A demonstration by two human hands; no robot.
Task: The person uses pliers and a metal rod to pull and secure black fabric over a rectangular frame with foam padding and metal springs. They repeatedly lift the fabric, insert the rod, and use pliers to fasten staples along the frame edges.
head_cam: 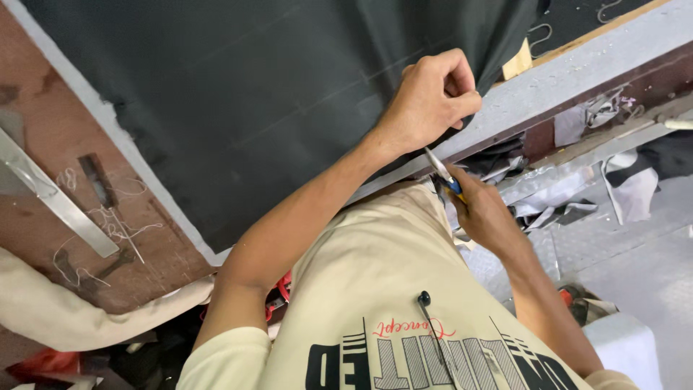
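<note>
Head view: left hand (433,97) at approx 1 o'clock, fingers pinched shut on edge of black fabric (274,94) spread over the worktable (577,72). Right hand (485,213), just below at approx 3 o'clock, clamped round blue-yellow-handled scissors (442,173), blades pointing up toward the cloth edge under the left hand. Metal ruler (50,195) at 9 o'clock, well apart.

One view only, from your head, looking steeply down over your own chest and cream shirt (390,289). It sits close, forearm range. The worktop (577,72) edge runs diagonally across the frame; the black fabric (274,94) fills the area above that edge, the floor (635,267) shows below it. No second view overlaps.
</note>
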